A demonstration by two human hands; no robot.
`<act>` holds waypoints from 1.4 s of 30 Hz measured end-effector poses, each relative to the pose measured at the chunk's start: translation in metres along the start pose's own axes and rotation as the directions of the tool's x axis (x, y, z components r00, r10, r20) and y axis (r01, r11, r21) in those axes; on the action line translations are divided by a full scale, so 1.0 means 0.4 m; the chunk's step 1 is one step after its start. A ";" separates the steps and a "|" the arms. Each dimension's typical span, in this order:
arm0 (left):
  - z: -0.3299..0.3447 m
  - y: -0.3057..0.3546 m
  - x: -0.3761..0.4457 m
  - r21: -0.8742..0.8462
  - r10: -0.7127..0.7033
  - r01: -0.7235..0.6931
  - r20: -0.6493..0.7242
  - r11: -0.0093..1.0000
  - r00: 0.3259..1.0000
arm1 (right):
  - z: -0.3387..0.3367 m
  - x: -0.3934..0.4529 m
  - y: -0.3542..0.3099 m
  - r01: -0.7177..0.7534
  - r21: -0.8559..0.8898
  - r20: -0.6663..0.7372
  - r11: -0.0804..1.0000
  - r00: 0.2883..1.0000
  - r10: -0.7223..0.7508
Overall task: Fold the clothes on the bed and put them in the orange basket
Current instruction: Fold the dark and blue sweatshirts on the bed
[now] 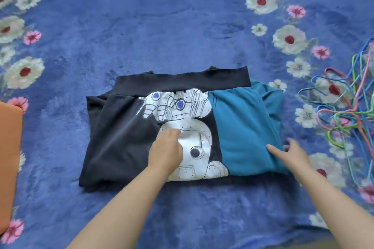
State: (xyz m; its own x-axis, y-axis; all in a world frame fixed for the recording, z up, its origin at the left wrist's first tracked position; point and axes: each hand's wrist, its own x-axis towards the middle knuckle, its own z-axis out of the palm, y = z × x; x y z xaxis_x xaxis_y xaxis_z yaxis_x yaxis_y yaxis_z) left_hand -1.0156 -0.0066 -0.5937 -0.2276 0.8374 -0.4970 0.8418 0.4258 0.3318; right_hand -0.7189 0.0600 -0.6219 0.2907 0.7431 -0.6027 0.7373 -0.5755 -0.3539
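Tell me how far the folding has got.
Done: the black and teal shirt lies partly folded on the bed. In hand: left hand presses its print, right hand holds the teal edge. Left: finish folding, move it to the orange basket.
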 end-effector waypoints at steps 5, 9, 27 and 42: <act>0.007 0.167 0.113 0.062 0.143 -0.144 0.025 0.988 0.989 | -0.039 0.085 0.019 0.007 0.077 0.439 0.997 0.898 -0.040; 0.006 0.304 0.224 0.157 0.214 -0.220 0.056 0.963 0.975 | -0.069 0.133 0.016 -0.088 0.090 0.707 0.992 0.707 -0.002; 0.005 0.525 0.467 0.447 0.355 -0.481 0.339 0.754 0.871 | -0.099 0.198 0.036 -0.197 0.324 0.887 0.925 0.404 -0.225; -0.347 0.000 0.201 0.028 0.490 -0.490 -0.115 0.871 0.864 | 0.114 -0.261 -0.339 0.308 0.380 0.858 0.872 0.235 -0.457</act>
State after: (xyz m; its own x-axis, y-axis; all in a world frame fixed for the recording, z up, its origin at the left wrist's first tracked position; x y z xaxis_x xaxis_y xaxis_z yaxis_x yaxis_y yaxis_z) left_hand -1.1021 0.1083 -0.5223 0.1595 0.9716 -0.1748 0.8587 -0.0493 0.5101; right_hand -0.8770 0.0448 -0.5435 -0.7916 0.1448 -0.5937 0.5007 -0.4033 -0.7659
